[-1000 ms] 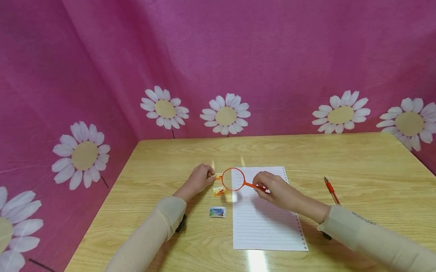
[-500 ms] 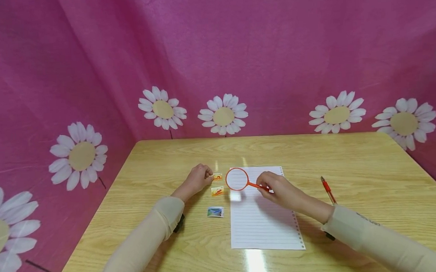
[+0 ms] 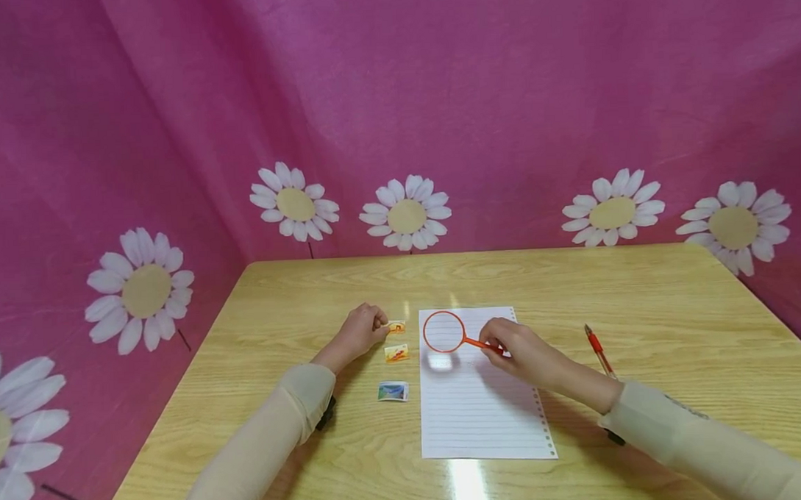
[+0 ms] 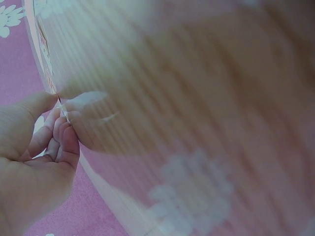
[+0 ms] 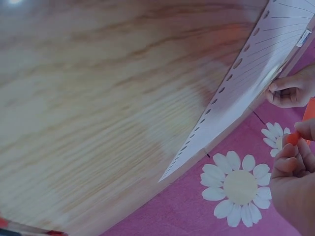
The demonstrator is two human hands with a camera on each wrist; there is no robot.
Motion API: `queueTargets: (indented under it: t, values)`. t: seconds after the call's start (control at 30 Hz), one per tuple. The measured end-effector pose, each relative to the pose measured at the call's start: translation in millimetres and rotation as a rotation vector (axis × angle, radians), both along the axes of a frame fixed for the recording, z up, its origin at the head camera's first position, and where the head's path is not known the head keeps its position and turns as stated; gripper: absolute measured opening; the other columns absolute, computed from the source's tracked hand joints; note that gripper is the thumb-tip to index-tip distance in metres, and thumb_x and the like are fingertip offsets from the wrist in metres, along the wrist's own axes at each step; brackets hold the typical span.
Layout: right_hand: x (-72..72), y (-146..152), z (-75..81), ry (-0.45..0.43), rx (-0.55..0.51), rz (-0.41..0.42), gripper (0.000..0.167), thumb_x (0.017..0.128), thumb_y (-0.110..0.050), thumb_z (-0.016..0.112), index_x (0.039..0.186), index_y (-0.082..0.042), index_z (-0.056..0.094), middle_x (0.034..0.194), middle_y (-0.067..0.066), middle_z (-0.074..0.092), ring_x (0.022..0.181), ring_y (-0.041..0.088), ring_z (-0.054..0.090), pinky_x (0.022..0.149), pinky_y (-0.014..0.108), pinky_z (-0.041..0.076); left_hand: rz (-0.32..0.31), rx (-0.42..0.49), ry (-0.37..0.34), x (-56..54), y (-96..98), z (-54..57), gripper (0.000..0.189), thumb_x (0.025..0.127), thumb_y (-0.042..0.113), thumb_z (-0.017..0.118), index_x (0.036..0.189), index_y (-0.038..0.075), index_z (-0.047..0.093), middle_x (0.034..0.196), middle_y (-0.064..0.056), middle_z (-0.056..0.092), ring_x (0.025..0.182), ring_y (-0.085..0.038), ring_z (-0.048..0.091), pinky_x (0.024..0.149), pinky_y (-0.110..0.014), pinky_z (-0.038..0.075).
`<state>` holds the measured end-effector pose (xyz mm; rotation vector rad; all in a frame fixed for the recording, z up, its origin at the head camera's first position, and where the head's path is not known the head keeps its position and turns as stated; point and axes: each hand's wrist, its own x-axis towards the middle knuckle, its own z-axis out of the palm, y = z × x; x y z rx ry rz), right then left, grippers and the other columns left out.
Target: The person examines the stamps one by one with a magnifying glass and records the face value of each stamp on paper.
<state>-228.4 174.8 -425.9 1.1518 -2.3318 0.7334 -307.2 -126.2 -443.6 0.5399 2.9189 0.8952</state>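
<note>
In the head view my right hand (image 3: pixel 523 352) grips the handle of a red-rimmed magnifying glass (image 3: pixel 473 342), its round lens held above the upper left of a lined sheet of paper (image 3: pixel 479 416). The orange handle end (image 5: pixel 293 138) pokes out of that hand in the right wrist view. My left hand (image 3: pixel 358 332) pinches the left edge of a yellow-orange stamp (image 3: pixel 397 326) lying on the table; its fingertips cover that edge. Nearer me lie a second yellow-orange stamp (image 3: pixel 397 354) and a blue-green stamp (image 3: pixel 393 391), in a column left of the paper.
A red pen (image 3: pixel 599 350) lies to the right of the paper, partly behind the right forearm. The wooden table (image 3: pixel 296 298) ends at a pink curtain (image 3: pixel 488 92) with white daisies at the back and sides.
My right hand has moved the magnifying glass to the right, from the edge of the far stamp to over the paper. The left hand stays at that stamp. The head view has shifted slightly.
</note>
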Motion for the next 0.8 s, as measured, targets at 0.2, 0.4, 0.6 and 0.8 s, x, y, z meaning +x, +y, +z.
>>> queueTargets:
  t: [0.2, 0.4, 0.6, 0.8]
  values:
    - [1.7, 7.8, -0.9, 0.015, -0.003, -0.011, 0.013, 0.085, 0.001, 0.068, 0.087, -0.005, 0.057, 0.073, -0.001, 0.052, 0.068, 0.007, 0.047, 0.060, 0.018, 0.042, 0.005, 0.002, 0.000, 1.0, 0.7, 0.7, 0.009, 0.092, 0.009, 0.066, 0.093, 0.001, 0.063, 0.085, -0.008, 0.053, 0.079, -0.016, 0.046, 0.074, -0.029, 0.041]
    - [4.5, 15.0, -0.2, 0.007, 0.001, -0.021, 0.015, 0.083, 0.003, 0.070, 0.087, -0.004, 0.057, 0.073, -0.001, 0.052, 0.068, 0.006, 0.046, 0.058, 0.016, 0.041, 0.004, -0.004, 0.008, 1.6, 0.1, 1.5, 0.009, 0.091, 0.008, 0.066, 0.092, 0.001, 0.063, 0.085, -0.009, 0.054, 0.079, -0.017, 0.047, 0.073, -0.029, 0.041]
    - [8.0, 20.6, 0.0, -0.003, 0.014, -0.043, 0.017, 0.083, 0.004, 0.070, 0.087, -0.007, 0.057, 0.073, -0.002, 0.052, 0.069, 0.006, 0.047, 0.059, 0.016, 0.041, -0.001, -0.013, 0.007, 1.3, -0.5, 0.9, 0.009, 0.092, 0.009, 0.066, 0.094, 0.000, 0.064, 0.086, -0.008, 0.054, 0.079, -0.017, 0.047, 0.074, -0.030, 0.043]
    - [10.6, 27.4, -0.2, -0.041, 0.018, -0.064, 0.013, 0.086, 0.000, 0.068, 0.088, -0.006, 0.057, 0.074, -0.004, 0.051, 0.070, 0.004, 0.046, 0.060, 0.017, 0.041, -0.001, -0.005, -0.010, 1.6, 0.2, 1.0, 0.009, 0.092, 0.008, 0.066, 0.094, 0.000, 0.064, 0.086, -0.008, 0.053, 0.079, -0.016, 0.046, 0.073, -0.029, 0.041]
